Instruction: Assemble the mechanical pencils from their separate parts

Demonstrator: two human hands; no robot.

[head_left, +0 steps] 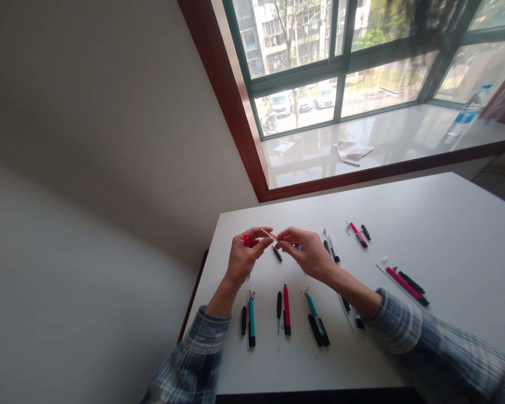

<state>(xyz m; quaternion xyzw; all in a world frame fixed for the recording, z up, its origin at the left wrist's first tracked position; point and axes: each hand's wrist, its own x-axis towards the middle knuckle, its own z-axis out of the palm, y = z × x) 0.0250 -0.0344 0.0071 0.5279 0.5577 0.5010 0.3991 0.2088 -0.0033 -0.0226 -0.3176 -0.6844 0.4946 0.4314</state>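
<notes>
My left hand [244,255] is closed, its thumb and fingertips at a thin pen refill [268,233]. A red pen part [246,240] shows between the fingers of that hand; the rest of it is hidden. My right hand [305,249] pinches the lower right end of the refill, so both hands meet on it above the table. Just below the fingertips lies a black pen piece [276,253]. A bit of blue shows behind my right fingers, too covered to make out.
On the white table [261,370] lie sets of pen parts: a teal barrel [252,317], a red barrel [287,311], another teal one [313,307], and red ones [406,285] at right. A window sill behind holds a cloth [353,151] and a water bottle [467,115].
</notes>
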